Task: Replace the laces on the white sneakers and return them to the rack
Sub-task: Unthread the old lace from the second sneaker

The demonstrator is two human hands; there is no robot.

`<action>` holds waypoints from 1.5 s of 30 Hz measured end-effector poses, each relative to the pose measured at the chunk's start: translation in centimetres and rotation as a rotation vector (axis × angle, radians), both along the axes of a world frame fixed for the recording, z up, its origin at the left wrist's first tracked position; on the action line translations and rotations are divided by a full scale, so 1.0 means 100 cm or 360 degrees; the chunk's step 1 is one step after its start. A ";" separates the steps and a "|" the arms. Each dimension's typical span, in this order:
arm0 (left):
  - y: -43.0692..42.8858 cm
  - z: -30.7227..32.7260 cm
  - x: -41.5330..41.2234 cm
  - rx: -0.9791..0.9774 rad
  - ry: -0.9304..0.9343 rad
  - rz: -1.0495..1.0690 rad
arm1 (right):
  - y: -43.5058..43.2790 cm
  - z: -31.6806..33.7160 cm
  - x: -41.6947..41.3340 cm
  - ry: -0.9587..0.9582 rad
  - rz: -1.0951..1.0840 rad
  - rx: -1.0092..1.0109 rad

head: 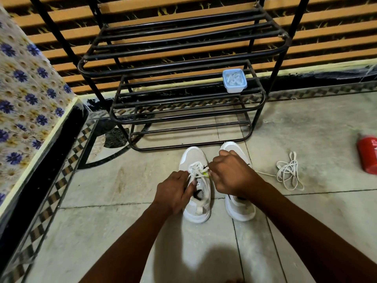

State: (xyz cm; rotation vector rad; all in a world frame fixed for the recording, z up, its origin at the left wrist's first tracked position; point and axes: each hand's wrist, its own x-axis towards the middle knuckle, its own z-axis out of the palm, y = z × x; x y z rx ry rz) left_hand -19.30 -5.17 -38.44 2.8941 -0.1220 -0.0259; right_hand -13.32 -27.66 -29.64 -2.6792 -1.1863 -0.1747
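- Two bare hands meet over one white mesh sneaker [199,214]: left hand [173,193] pinches its white flat lace [195,173], right hand [230,174] pinches the other strand.
- Black metal tube rack [163,67] stands beyond both hands.

Rack [189,117] blocks ahead, loose lace [287,170] & red bottle [368,156] rt, floor [122,190] open left

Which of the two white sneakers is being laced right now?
The left sneaker: the left hand and right hand both pinch its lace. The right sneaker lies partly hidden under that wrist.
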 end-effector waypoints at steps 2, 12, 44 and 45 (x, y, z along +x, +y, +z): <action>0.000 0.000 -0.001 -0.0021 -0.0038 -0.0028 | -0.006 0.008 -0.007 -0.0054 0.0015 0.0137; -0.011 0.018 0.018 -0.0224 0.0182 0.0217 | -0.023 -0.001 0.008 -0.0074 -0.0217 -0.0061; -0.012 0.036 0.051 -0.1891 0.0345 0.0867 | 0.055 -0.074 -0.046 0.0649 -0.0816 0.0404; -0.012 0.033 0.052 -0.1837 0.0292 0.0738 | 0.055 -0.075 -0.045 0.0636 -0.0810 0.0393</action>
